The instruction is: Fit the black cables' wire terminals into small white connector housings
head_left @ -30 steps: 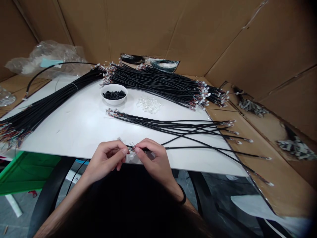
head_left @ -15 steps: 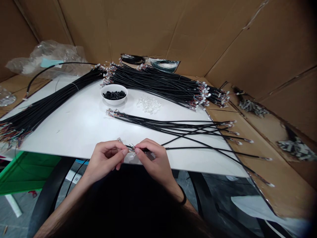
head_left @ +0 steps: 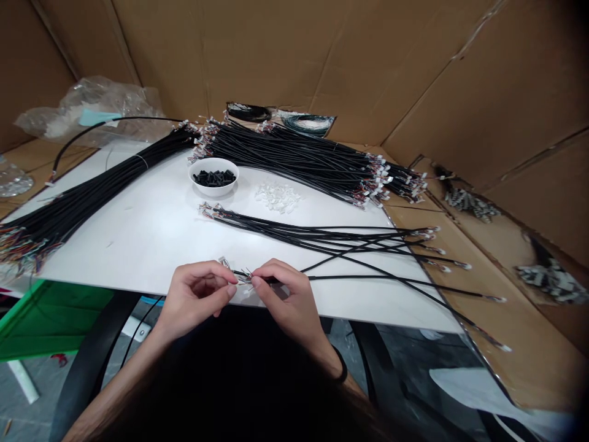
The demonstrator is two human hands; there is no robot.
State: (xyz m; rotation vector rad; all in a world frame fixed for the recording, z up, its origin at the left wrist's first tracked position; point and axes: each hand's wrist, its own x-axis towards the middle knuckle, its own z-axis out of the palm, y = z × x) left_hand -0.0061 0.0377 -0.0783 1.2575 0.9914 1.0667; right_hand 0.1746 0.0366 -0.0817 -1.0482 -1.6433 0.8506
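Note:
Near the table's front edge, my right hand [head_left: 283, 291] pinches a black cable [head_left: 350, 277] close to its stripped end. Thin loose wires [head_left: 246, 277] fan out from that end, between my two hands. My left hand [head_left: 200, 291] is closed, thumb and forefinger pressed together at the tips of these wires; whatever small piece may be in the pinch is too small to tell. Just behind my left fingers lies another cable end with a pale connector [head_left: 224, 263]. Farther back is a loose group of black cables [head_left: 294, 232] with wired ends.
A white bowl [head_left: 213, 191] holds short black tubes, beside a pile of small white connectors [head_left: 278, 197]. Large cable bundles lie at the left [head_left: 115, 166] and back [head_left: 294, 159]. Cardboard walls [head_left: 276, 55] surround the table. A green bin [head_left: 55, 319] stands below left.
My left fingertips have shifted very slightly at the wire ends, and the other left fingers have curled in a little. My right hand keeps its hold on the cable.

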